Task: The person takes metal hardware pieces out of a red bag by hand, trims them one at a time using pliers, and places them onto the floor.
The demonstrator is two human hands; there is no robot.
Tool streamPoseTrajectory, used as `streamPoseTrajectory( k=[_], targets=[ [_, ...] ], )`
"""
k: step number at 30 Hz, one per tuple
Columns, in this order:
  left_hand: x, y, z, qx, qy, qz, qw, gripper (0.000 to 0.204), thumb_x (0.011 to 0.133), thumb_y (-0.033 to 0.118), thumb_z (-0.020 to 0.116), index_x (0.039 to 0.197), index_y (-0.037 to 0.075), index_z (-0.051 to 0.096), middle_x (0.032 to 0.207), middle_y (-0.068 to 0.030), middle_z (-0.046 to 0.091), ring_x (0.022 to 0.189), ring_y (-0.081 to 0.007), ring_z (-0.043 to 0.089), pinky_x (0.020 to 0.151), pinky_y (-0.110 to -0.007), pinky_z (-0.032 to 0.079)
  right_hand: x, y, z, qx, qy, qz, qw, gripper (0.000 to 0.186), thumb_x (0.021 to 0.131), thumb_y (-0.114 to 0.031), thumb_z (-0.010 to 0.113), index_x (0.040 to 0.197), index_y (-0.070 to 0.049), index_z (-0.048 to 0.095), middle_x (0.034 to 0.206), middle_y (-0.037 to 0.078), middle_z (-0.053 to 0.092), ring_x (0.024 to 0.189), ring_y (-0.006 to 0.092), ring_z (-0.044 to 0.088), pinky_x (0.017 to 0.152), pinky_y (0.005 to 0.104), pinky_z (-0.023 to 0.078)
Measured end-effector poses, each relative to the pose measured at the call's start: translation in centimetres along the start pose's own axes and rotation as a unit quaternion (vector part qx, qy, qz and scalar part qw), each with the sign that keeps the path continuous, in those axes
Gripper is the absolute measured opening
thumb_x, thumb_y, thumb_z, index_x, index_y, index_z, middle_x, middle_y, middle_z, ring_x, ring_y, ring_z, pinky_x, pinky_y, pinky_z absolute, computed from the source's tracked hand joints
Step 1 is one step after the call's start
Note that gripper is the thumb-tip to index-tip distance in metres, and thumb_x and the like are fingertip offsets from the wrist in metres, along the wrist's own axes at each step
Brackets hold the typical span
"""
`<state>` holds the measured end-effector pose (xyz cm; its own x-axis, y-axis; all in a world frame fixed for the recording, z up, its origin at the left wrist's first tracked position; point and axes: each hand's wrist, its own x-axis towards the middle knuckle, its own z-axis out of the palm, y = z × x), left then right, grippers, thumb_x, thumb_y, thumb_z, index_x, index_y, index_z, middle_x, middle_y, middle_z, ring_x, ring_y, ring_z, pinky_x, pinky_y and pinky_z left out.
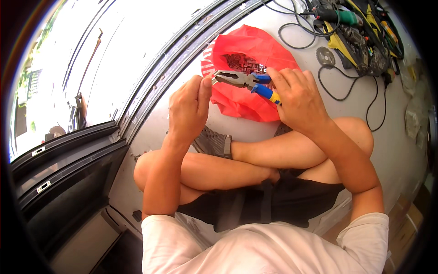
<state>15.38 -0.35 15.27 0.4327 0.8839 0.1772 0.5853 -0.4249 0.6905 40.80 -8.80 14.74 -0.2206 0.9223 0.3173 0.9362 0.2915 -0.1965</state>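
My right hand (299, 93) is wrapped round the blue and yellow handles of combination pliers (237, 78). Their metal jaws point left, with the tips close to my left thumb. My left hand (189, 105) is closed, thumb pressed against the curled fingers. A small shiny bit shows at the thumb and the plier tips, too small to name. Beneath and beyond the pliers lies a red bag (255, 43), its mouth spread wide. Inside it is a heap of small brownish metal pieces (239, 63), partly hidden by the pliers and my right hand.
Left of the bag run metal door tracks (159, 73), with a dark framed panel (68, 178) below them. At the far right, a green and black power tool (344, 17), a black and yellow tool bag (374, 27), a circular saw blade (325, 57) and loose black cables (335, 97) lie on the floor.
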Motion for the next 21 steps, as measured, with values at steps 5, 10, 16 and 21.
streamPoseTrajectory(
  k=[5,10,16,21],
  targets=[
    [0.0,-0.2,-0.2,-0.044,0.010,0.039,0.998,0.036,0.108,0.020,0.055,0.077,0.002,0.051,0.062,-0.0138,0.049,0.056,-0.0335,0.049,0.055,-0.045,0.038,-0.1,-0.1,-0.4,0.071,-0.045,0.051,0.995,0.044,0.081,0.000,0.065,0.124,0.001,0.055,0.106,0.015,0.058,0.101,0.0358,0.058,0.087,0.0446,0.048],
    [-0.2,-0.2,-0.3,0.040,0.043,0.103,0.993,0.035,0.107,0.016,0.055,0.075,0.002,0.051,0.060,-0.0097,0.050,0.050,-0.0274,0.048,0.050,-0.040,0.035,0.1,-0.4,-0.5,0.112,-0.037,0.032,0.993,0.046,0.082,0.001,0.065,0.126,0.000,0.053,0.109,0.017,0.056,0.102,0.0380,0.057,0.090,0.0476,0.048],
    [-0.3,0.2,-0.1,0.083,0.079,0.161,0.980,0.033,0.102,0.009,0.061,0.072,0.003,0.048,0.059,-0.0102,0.043,0.048,-0.0287,0.041,0.047,-0.042,0.031,-0.3,0.1,0.2,0.097,-0.013,0.040,0.994,0.061,0.083,0.003,0.064,0.141,-0.001,0.050,0.112,0.016,0.055,0.103,0.0373,0.057,0.091,0.0472,0.049],
    [-0.3,0.1,-0.2,0.112,0.080,0.180,0.974,0.033,0.102,0.008,0.062,0.073,0.003,0.047,0.061,-0.0105,0.043,0.049,-0.0295,0.042,0.048,-0.042,0.032,-0.5,0.3,0.6,0.077,0.000,0.020,0.997,0.055,0.087,-0.003,0.060,0.140,0.001,0.051,0.108,0.016,0.057,0.098,0.0356,0.059,0.087,0.0462,0.049]
  ],
)
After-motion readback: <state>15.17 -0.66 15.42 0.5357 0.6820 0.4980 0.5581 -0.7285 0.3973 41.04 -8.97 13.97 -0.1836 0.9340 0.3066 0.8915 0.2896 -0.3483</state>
